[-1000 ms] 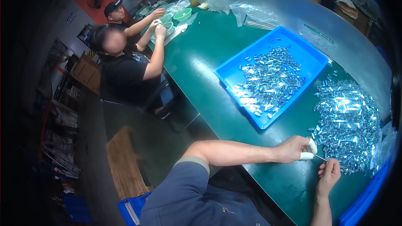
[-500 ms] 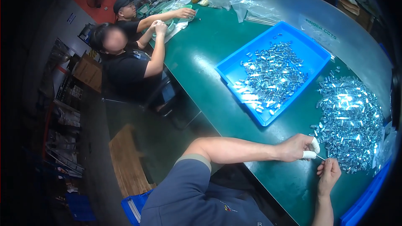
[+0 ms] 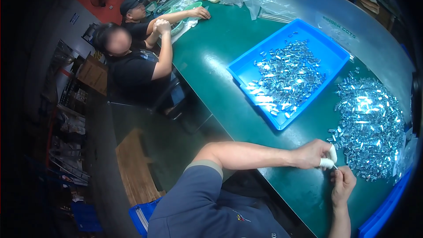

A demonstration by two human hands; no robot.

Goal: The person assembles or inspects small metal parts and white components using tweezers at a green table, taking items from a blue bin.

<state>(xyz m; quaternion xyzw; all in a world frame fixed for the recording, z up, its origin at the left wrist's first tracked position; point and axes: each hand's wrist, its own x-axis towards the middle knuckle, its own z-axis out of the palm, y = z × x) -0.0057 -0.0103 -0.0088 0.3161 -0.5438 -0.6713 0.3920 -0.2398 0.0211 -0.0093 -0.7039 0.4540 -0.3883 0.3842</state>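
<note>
My left hand is over the green table, thumb and forefinger wearing white finger cots and pinched together. Whatever sits between those fingertips is too small to make out. Close beside it, my right hand has its fingers closed on a thin metal rod, whose end reaches the left fingertips. Just beyond both hands spreads a heap of small shiny metal pieces. Ahead and to the left lies a blue tray with many more such pieces inside.
Two co-workers in dark shirts sit at the far left, a co-worker's hand near green bowls. Clear plastic bags lie by the table's raised metal rim. A blue edge stands at the lower right.
My right hand has shifted slightly up and left, closer to my left fingertips, so less of the rod shows. At the far left, the co-workers' hands have moved a little.
</note>
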